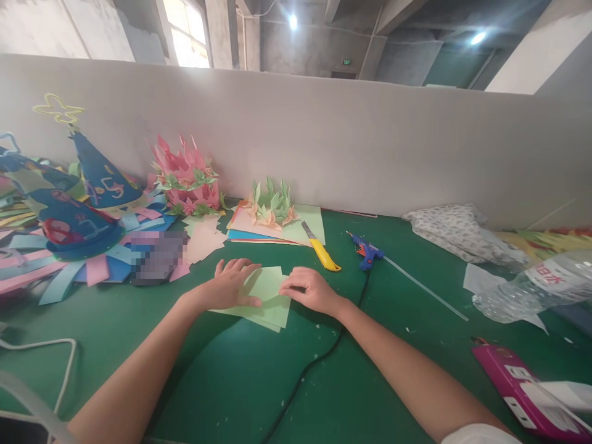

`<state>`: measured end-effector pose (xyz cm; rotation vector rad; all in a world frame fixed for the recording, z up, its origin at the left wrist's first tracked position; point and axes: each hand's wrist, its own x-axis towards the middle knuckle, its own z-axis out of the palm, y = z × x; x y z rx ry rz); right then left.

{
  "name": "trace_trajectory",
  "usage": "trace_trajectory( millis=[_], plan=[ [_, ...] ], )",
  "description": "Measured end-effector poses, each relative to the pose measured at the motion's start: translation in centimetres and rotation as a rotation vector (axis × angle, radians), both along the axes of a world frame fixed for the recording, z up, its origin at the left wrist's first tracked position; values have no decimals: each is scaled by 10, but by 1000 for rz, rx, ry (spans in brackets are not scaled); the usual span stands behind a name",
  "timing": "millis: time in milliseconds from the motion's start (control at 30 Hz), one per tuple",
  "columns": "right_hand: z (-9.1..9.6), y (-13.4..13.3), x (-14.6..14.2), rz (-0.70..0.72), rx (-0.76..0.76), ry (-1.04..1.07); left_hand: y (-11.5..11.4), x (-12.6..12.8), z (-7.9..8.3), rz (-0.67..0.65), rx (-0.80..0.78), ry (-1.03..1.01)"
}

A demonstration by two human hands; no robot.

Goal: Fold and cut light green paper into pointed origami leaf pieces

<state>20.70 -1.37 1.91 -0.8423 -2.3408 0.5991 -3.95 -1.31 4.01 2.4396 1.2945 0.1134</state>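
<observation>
Sheets of light green paper [272, 285] lie on the green table [222, 376], loosely stacked with their edges out of line. My left hand [231, 283] rests flat on the left part of the sheets, thumb spread away from the fingers. At the right edge, my right hand [312, 288] pinches the paper between thumb and fingertips. Beyond my right hand lies a yellow utility knife [324, 254], and farther right a blue hot glue gun [367, 250] with a clear glue stick [425, 288] behind it.
Coloured paper [245, 235] lies under a green paper crown [272, 203]. Pink paper crowns [187, 172] and blue cone hats [99, 172] stand left. A plastic bottle [531, 287], a floral cloth [462, 231] and a magenta power strip [509, 382] lie right. A black cord [319, 357] crosses the table.
</observation>
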Motion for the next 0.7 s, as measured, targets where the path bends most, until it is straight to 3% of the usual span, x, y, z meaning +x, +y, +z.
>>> trace_trajectory(
  millis=[133, 233, 400, 567, 700],
  plan=[
    [1, -2, -1, -122, -74, 145, 1, 8, 0, 141, 57, -171],
    [3, -2, -1, -144, -83, 257, 3, 13, 0, 251, 8, -384],
    [1, 2, -1, -211, -183, 463, 6, 17, -1, 440, -204, -644],
    [-3, 8, -6, -257, -430, 729, 2, 26, 0, 497, -578, -894],
    [-7, 9, -14, -269, -597, 848, 0, 35, -5, 581, -620, -1071]
  ],
)
